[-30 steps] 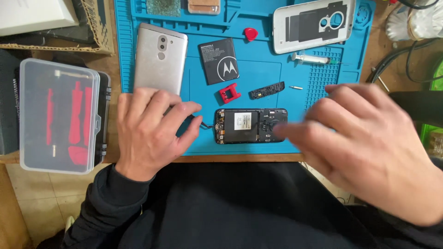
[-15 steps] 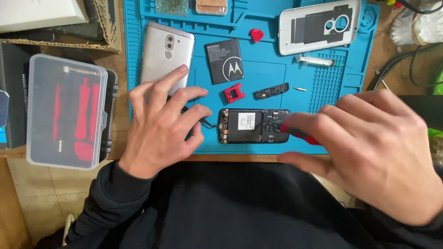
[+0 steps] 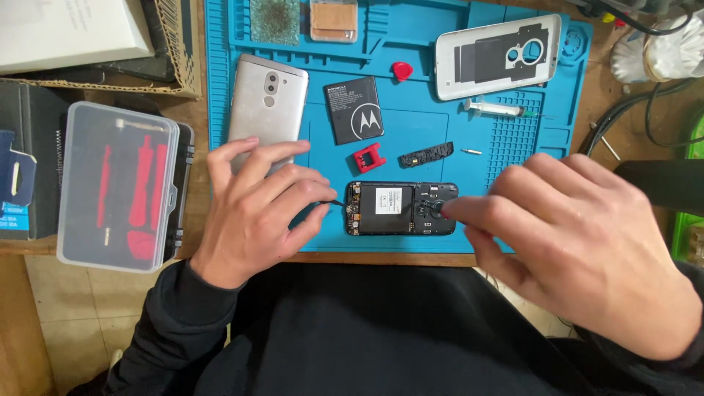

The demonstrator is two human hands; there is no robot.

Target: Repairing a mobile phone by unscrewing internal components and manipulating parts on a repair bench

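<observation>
Phone: opened phone (image 3: 402, 209) lies on the blue mat (image 3: 440, 117), just below the black battery (image 3: 353, 110).
Left hand (image 3: 257, 209): my fingers spread, steadying its left end.
Right hand (image 3: 587, 249): fingers pinched narrow at its right end; what they hold is hidden.
Handling: light, stiff, exposed parts likely fragile; best held by the edges.

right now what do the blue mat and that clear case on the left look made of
Blue mat: likely silicone or soft rubber, matte, with moulded trays and ribbed grids. Clear case: translucent, slightly frosted hard plastic, the red tools showing through its lid, dark latches on its edge.
</observation>
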